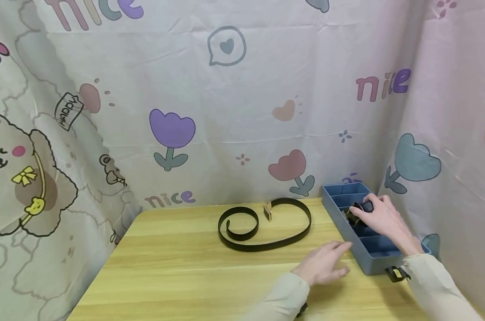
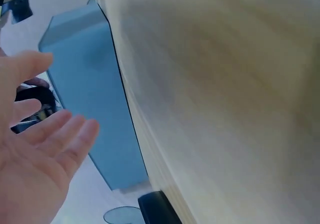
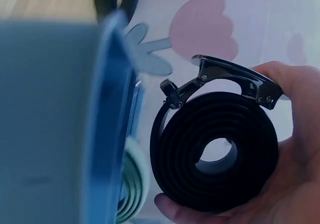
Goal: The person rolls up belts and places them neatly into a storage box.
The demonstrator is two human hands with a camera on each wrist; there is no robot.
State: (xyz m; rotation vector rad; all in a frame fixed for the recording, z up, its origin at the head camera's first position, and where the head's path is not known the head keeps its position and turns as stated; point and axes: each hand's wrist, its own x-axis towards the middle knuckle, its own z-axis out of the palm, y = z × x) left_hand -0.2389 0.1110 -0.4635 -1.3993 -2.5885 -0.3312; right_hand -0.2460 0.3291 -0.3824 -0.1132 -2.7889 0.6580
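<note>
Seen from the head, the right hand [image 1: 384, 216] hides much of what it grips above the blue-grey compartment box [image 1: 348, 234]; the right wrist view shows it plainly as a rolled belt [image 3: 215, 121], wound in tight, smooth black rings round a hollow centre, with fingers and thumb curled about its outside. That close view also gives the metal buckle [image 3: 225, 70], a dark, glossy, arched plate with small rivets, and a pale green coil [image 3: 134, 181] at the box's edge; whether the coil lies inside, I cannot tell. The left hand [image 1: 322, 264] holds nothing beside the box, its fingers extended; only the left wrist view shows its palm, turned toward that camera with the fingers spread. The head view alone shows all of the loose belt [image 1: 250, 248], beyond the left hand, a flat black strap standing on edge in two curves, one end spiralled, the other bearing a gold-toned clasp [image 1: 268, 211]. Yellowish wood grain streaks the table [image 1: 178, 267] under it, and creased, flower-printed cloth [image 1: 234, 111] hangs beyond both hands.
</note>
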